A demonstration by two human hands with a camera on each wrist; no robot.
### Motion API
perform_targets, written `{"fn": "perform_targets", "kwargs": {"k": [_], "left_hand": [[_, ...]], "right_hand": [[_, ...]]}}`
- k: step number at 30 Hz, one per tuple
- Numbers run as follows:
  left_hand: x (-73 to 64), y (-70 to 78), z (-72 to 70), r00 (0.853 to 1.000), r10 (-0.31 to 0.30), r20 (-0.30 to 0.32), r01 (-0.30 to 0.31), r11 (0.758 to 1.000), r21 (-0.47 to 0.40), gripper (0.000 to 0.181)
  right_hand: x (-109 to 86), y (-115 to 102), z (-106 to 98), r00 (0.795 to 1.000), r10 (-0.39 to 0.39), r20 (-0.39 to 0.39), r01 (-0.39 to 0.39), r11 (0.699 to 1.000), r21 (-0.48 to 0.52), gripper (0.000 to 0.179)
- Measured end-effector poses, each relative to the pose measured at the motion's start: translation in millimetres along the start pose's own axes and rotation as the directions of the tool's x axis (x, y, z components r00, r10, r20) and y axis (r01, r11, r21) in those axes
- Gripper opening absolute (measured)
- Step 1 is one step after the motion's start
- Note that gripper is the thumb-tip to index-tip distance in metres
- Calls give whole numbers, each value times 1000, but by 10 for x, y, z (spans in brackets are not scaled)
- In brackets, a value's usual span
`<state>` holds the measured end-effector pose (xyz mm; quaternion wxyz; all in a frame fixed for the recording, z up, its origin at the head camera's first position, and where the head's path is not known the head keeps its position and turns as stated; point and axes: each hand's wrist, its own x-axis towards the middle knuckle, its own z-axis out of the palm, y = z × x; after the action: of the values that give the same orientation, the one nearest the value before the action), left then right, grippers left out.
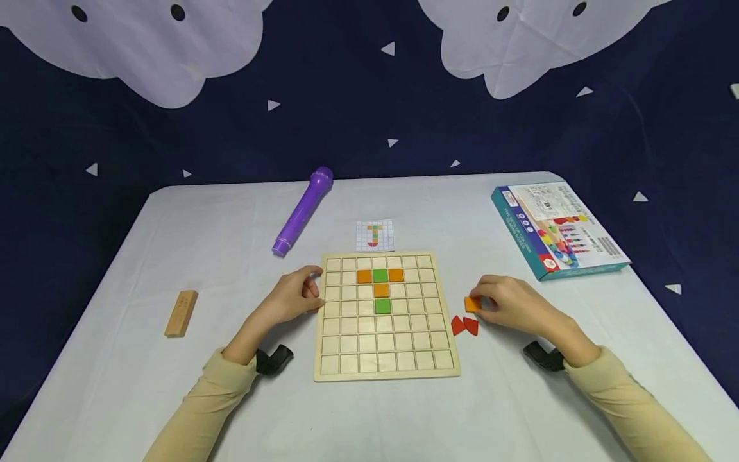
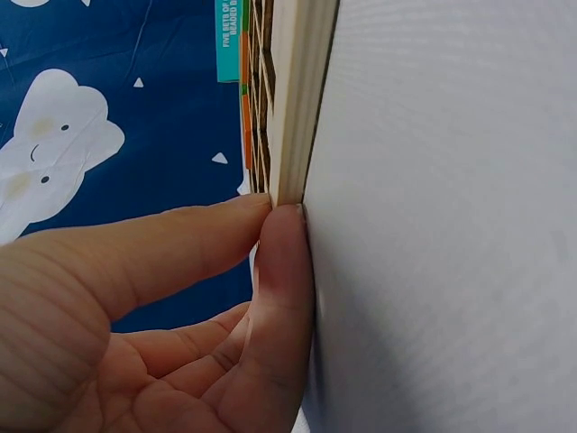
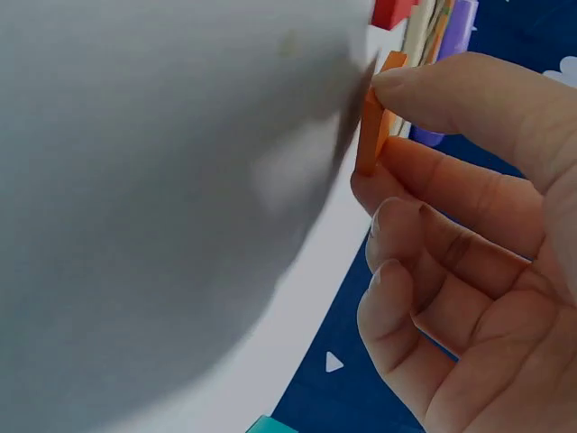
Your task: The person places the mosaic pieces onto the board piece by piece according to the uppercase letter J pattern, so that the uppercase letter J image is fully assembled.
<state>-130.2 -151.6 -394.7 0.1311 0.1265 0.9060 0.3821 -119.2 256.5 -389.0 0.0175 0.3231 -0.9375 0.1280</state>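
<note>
Left hand (image 1: 288,297) pinches the pale wooden grid board (image 1: 383,343) at its edge; right hand (image 1: 508,303) pinches an orange square tile (image 1: 471,304) right of it. Pickup stage, seemingly; next calls for carrying it squarely below the lower green square tile (image 1: 383,306).

Wooden grid board (image 1: 385,343) on a white-covered table (image 1: 288,423). In its far half, orange squares (image 1: 381,290) and green squares (image 1: 383,306) form a T, the stem pointing near. A person's left hand (image 1: 292,295) touches the board's left edge; to the right, the right hand (image 1: 510,305) pinches an orange tile (image 1: 471,304) near two red pieces (image 1: 470,326). Beyond the board lie a pattern card (image 1: 374,235) and, farther left, a purple tube (image 1: 304,212). A printed box (image 1: 560,228) lies far right, a wooden block (image 1: 181,314) left.
</note>
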Motion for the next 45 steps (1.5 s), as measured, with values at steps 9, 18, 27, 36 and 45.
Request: {"fn": "perform_targets", "kwargs": {"k": [9, 18, 27, 36, 45], "left_hand": [[-3, -7, 13, 1000, 4, 7, -4, 1000, -11, 60], [-8, -10, 15, 1000, 15, -6, -16, 999, -31, 60], [-39, -18, 40, 999, -5, -32, 4, 1000, -14, 59], [-41, 38, 66, 999, -20, -50, 20, 1000, -5, 60], [-53, 42, 90, 996, -48, -68, 48, 999, -8, 60]], "right_hand": [[110, -131, -4, 999, -7, -44, 6, 1000, -12, 20], [263, -323, 19, 998, -41, -46, 42, 999, 23, 21], [395, -482, 74, 990, -138, -38, 140, 990, 29, 20], [538, -645, 139, 972, -234, -32, 234, 972, 20, 18], [646, -840, 214, 953, -302, -14, 302, 953, 26, 13]]}}
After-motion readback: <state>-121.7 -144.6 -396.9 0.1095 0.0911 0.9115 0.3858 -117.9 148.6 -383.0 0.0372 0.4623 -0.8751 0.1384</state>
